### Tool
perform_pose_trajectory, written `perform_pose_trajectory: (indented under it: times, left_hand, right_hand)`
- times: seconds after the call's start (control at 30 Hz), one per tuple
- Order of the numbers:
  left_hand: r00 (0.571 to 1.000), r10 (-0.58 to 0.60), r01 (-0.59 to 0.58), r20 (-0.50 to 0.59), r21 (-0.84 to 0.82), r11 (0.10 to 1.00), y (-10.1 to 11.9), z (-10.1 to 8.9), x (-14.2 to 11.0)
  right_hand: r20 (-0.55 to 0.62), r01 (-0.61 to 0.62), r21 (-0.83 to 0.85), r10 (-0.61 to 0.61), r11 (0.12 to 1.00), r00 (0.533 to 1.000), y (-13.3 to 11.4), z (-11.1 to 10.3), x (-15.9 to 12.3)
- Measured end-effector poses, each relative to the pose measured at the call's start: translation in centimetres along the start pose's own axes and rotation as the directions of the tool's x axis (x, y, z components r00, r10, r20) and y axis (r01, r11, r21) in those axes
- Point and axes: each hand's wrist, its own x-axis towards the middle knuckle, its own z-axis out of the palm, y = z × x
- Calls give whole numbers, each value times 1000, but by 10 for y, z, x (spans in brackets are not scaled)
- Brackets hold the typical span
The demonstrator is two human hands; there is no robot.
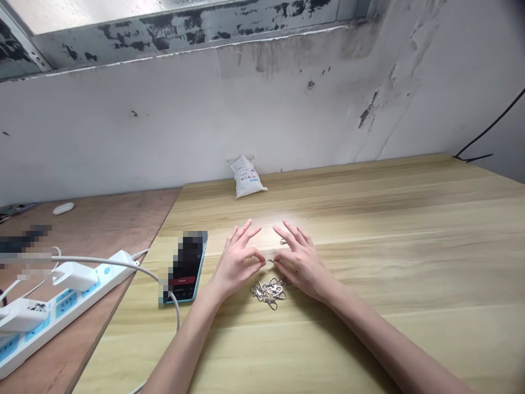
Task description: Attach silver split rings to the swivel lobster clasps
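Silver lobster-clasp hooks [268, 293] lie in a loose heap on the pale wood-grain desk [389, 235], just below our left hand [235, 266] and right hand [303, 264]. Thumb and forefinger of each hand meet, those fingers [257, 254] pinching a tiny silver metal piece [269, 260] between them, while the others stay spread. Beyond, a small white paper sack [247, 175] leans against the wall [123, 148]; to our left lie a blue-edged phone [186, 268] and a white power strip [61, 312].
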Motion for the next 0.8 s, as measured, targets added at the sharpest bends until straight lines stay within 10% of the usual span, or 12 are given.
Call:
perform_pose_trajectory:
  times: [0.8]
  left_hand:
    - [999,-4,11,-49,140,990,9,1,0]
  right_hand:
    - [-18,-104,-44,103,994,995,1,0,1]
